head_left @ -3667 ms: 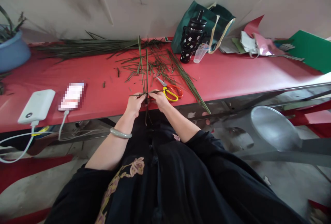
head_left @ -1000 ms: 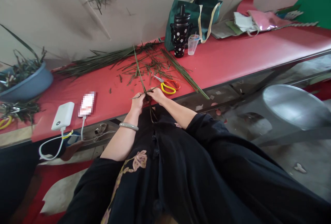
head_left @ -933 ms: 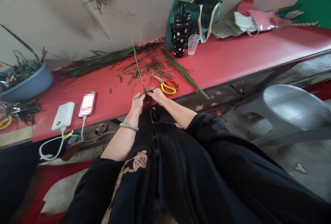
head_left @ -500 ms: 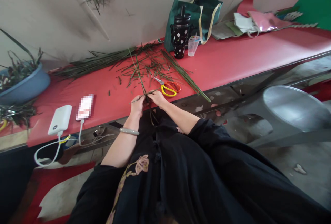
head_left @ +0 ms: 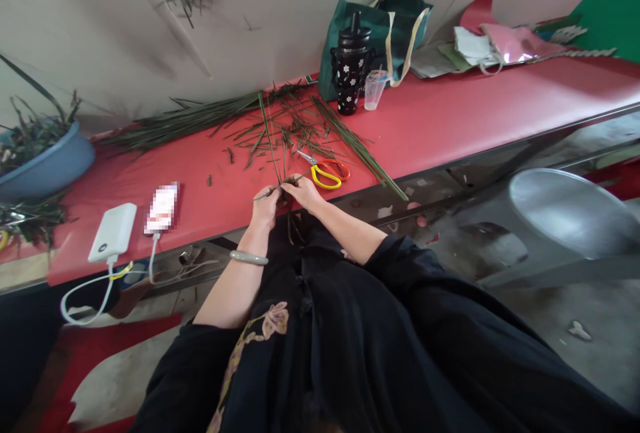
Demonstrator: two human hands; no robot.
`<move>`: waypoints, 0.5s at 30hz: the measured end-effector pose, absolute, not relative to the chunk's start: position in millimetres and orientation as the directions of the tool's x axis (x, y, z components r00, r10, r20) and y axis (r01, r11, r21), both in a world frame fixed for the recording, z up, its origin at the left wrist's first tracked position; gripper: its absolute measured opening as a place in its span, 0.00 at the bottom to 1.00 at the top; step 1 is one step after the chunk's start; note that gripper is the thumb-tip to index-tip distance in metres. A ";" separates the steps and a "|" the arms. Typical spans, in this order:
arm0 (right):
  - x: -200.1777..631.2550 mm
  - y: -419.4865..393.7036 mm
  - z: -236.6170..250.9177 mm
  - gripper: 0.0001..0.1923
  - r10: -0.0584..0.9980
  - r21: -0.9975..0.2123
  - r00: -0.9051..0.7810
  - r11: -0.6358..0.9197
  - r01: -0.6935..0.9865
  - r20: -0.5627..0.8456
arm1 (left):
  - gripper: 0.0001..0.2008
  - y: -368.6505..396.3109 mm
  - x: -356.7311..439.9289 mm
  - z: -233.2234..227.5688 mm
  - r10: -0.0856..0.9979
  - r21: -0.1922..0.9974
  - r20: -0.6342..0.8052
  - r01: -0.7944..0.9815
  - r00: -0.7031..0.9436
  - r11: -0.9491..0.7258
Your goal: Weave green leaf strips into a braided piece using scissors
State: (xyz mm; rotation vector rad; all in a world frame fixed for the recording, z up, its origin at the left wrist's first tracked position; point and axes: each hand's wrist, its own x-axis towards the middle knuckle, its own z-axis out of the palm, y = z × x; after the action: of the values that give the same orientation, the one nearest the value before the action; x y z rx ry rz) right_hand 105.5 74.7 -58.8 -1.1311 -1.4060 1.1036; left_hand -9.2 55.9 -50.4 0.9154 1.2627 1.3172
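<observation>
Close together at the front edge of the red table (head_left: 440, 109), my left hand (head_left: 266, 205) and my right hand (head_left: 304, 193) are both closed on crossed green plant strips (head_left: 270, 146). Long ends of the strips stick up and away over the table, and shorter ends hang down toward my lap. Just beyond my right hand lie scissors (head_left: 327, 174) with one yellow and one red handle loop. Short cut pieces (head_left: 295, 129) are scattered behind the strips. How the strips cross between my fingers is too small to make out.
Long strips form a bundle (head_left: 190, 116) at the back and another (head_left: 360, 146) to the right. A black tumbler (head_left: 353, 69), plastic cup (head_left: 374, 91) and green bag (head_left: 330, 33) stand behind. At left are a blue basin (head_left: 50, 159), power bank (head_left: 113, 233) and phone (head_left: 163, 206).
The upright strip ends have shifted a little and now spread differently above my hands. Both hands keep their hold in nearly the same place.
</observation>
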 end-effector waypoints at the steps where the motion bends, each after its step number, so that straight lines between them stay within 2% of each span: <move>1: 105.7 74.1 -58.2 0.09 0.988 -0.989 -0.093 0.133 0.063 0.127 | 0.12 55.4 -9.3 -50.1 0.981 0.982 -0.129 -0.156 -0.147 0.106; 10: 105.0 70.0 -56.1 0.06 0.997 -0.987 -0.068 0.011 -0.158 0.022 | 0.15 45.4 -11.0 -43.4 0.972 0.972 -0.219 -0.073 0.082 0.225; 15: 104.6 68.0 -53.6 0.06 0.993 -0.976 -0.109 -0.065 -0.207 -0.043 | 0.14 45.8 -5.3 -47.6 0.978 0.969 -0.207 -0.128 0.038 0.211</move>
State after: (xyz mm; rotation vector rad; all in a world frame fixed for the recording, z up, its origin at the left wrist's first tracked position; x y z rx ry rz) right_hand 104.6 68.0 -53.6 -1.0384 -1.0978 1.4180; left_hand -5.3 45.8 -47.6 0.9702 1.1876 1.0960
